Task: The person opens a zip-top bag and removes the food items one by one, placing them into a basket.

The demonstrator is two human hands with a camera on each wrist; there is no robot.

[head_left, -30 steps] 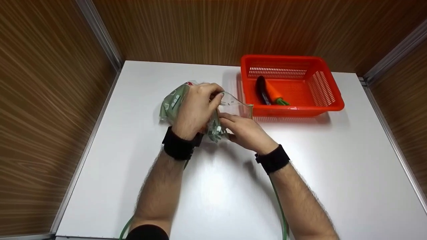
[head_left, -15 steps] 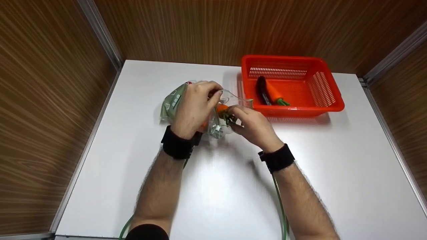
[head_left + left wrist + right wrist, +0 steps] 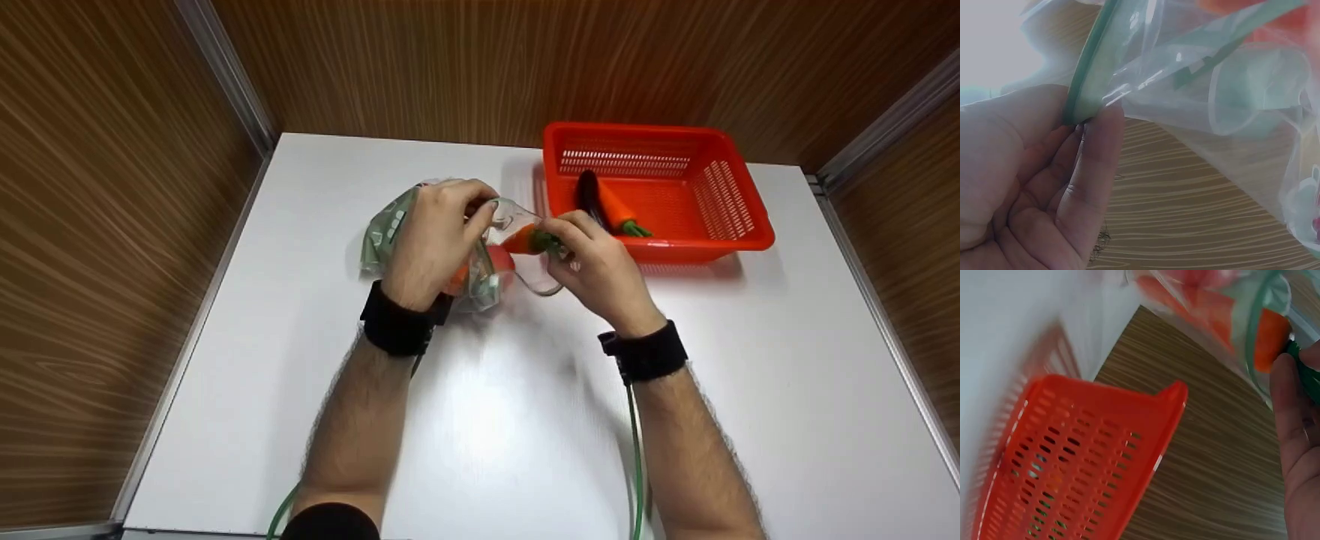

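Observation:
A clear plastic bag with green print [image 3: 384,238] is held above the white table, its mouth facing right. My left hand [image 3: 439,244] pinches the bag's green-edged rim between thumb and finger, plain in the left wrist view. With its fingertips my right hand [image 3: 604,274] grips a carrot [image 3: 521,240] by the green top. The carrot's thick end pokes out of the bag mouth, and the right wrist view shows its body [image 3: 1271,338] still inside the plastic. A reddish round thing [image 3: 501,259] sits behind it in the bag; its kind is unclear.
A red slotted basket [image 3: 660,245] stands at the back right, close to my right hand. In it lie an eggplant [image 3: 589,193] and another carrot [image 3: 616,208]. Wood-grain panels [image 3: 420,75] wall the table. Green cables run along both forearms.
My right hand was inside the bag mouth, then came out rightward gripping the carrot's green top, drawing the carrot toward the opening. My left hand stays on the rim.

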